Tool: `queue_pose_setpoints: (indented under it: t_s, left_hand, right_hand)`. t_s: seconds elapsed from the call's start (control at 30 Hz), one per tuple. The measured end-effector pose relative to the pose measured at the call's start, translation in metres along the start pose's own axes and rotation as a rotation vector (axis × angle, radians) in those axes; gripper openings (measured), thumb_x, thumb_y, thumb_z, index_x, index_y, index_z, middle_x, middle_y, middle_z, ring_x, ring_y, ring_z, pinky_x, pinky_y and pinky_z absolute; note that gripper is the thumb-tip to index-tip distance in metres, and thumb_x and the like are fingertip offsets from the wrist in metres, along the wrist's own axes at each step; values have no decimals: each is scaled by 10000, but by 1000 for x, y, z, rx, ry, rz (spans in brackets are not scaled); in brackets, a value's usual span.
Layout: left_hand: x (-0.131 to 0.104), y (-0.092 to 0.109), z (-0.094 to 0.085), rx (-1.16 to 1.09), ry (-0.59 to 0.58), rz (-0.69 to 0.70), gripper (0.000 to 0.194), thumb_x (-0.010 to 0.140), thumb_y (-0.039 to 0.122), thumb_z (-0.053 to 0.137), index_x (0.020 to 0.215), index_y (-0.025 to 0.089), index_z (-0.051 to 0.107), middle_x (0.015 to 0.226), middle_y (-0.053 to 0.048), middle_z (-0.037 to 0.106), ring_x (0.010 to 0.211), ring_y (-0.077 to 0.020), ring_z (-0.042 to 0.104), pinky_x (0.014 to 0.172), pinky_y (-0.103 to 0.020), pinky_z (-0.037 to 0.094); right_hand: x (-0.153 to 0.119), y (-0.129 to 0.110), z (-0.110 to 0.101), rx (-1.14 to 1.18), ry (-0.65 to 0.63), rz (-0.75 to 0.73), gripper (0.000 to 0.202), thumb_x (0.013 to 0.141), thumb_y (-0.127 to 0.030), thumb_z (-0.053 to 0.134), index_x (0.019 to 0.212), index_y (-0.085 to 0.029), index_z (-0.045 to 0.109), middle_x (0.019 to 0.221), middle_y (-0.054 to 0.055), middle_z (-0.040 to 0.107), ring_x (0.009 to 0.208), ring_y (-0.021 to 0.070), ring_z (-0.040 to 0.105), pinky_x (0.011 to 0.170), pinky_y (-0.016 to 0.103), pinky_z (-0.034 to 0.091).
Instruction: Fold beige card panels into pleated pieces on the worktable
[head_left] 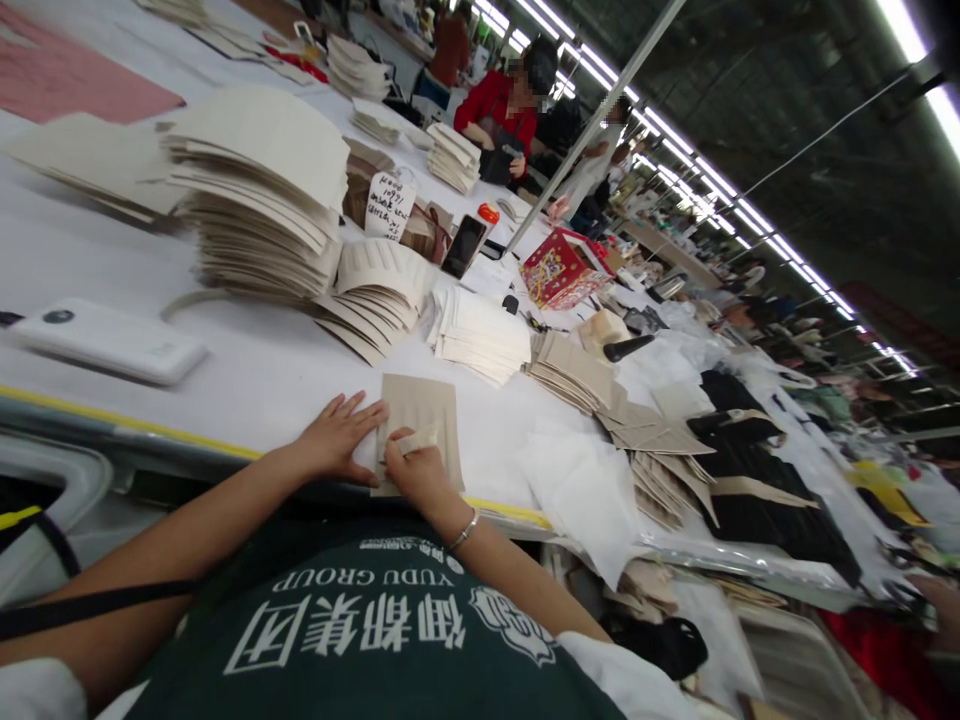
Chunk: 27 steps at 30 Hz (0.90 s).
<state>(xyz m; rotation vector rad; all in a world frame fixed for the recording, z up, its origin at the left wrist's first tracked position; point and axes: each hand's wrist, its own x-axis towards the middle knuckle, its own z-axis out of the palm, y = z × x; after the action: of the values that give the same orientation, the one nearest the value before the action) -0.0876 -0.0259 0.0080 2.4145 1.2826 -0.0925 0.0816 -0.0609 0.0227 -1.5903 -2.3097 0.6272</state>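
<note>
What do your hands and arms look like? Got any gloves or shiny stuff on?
No gloves: my left hand and right hand are bare. A shiny, silvery bracelet circles my right wrist. Higher up the arms, white sleeves show.

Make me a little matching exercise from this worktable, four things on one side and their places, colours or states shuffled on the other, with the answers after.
Column one
1. Left hand
2. Right hand
3. Phone
4. Patterned box

Column two
A. Mostly red
B. Gripping a small pale piece
C. Dark screen
D. Fingers spread at the left edge of the tan panel

Right pairs: 1-D, 2-B, 3-C, 4-A
</note>
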Motion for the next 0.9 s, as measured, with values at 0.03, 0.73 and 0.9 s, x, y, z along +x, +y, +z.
queue_pose_setpoints:
  t_s: [0.03,0.73,0.9]
  left_hand:
    - [0,0,-2,9,-18,1,1035,582,641,629,1435,185,261,1520,-97,217,1401,-340,78,1112,-493,37]
    - [22,51,20,117,123,-224,764,814,576,419,1440,168,255,1517,-106,214,1392,-328,149,1071,-599,45]
    - [18,47,17,74,85,-179,884,741,633,485,1445,164,231,1519,-108,199,1397,-339,122,1074,-594,-8]
  right_hand:
    - [-9,0,0,5,-10,-12,185,881,-146,419,936,-143,596,796,70,653,732,147,619,693,240,466]
    - [-69,84,-90,-60,-382,-325,229,850,-162,536,1067,-177,608,928,66,609,814,155,578,742,246,455]
    - [-71,112,-118,44,-311,-170,137,845,-159,545,883,-163,677,837,61,668,764,145,610,739,264,477]
